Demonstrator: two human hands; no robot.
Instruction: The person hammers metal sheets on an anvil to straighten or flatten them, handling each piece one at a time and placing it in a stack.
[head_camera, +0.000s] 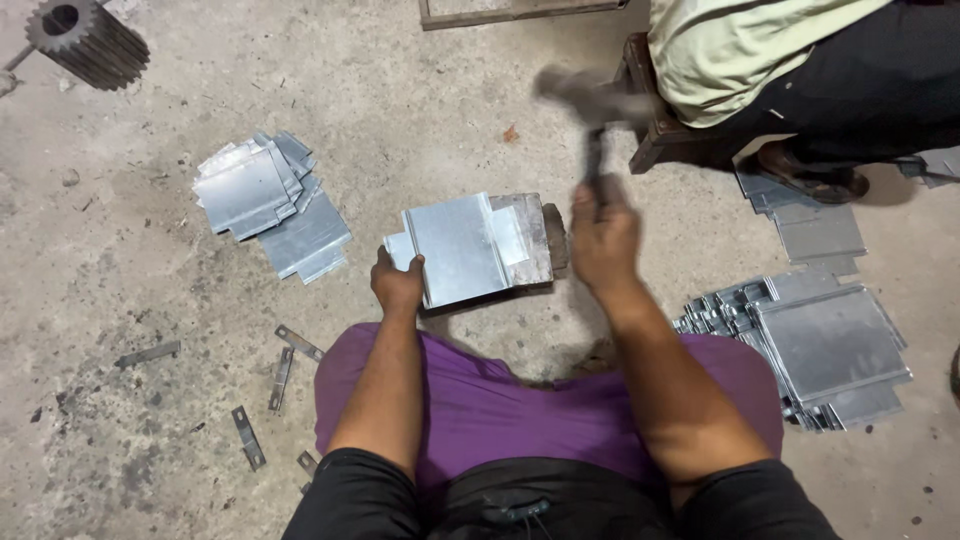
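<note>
Sheet-metal piece (468, 248) lies flat on a dark block (553, 232) on the concrete floor (150, 300), right in front of your knees. From the head view, your left hand (398, 283) clamps its near left corner, fingers (414, 264) curled over the edge and pinning it down. Your right hand (603, 240) is up beside the piece's right end, fist wrapped tight around a hammer (594, 120) handle; the hammer head is raised above the hand and blurred. To your left, a loose stack of cut sheets (268, 195) sits on the floor, well apart from the piece. To your right, a bigger stack of sheets (815, 345) lies near your right knee. A few narrow metal strips (282, 378) are scattered by your left leg. Top left, a toothed gear (88, 40) lies on the floor. Top right, another person (800, 70) sits on a low stool, more sheets (815, 230) by their foot.
</note>
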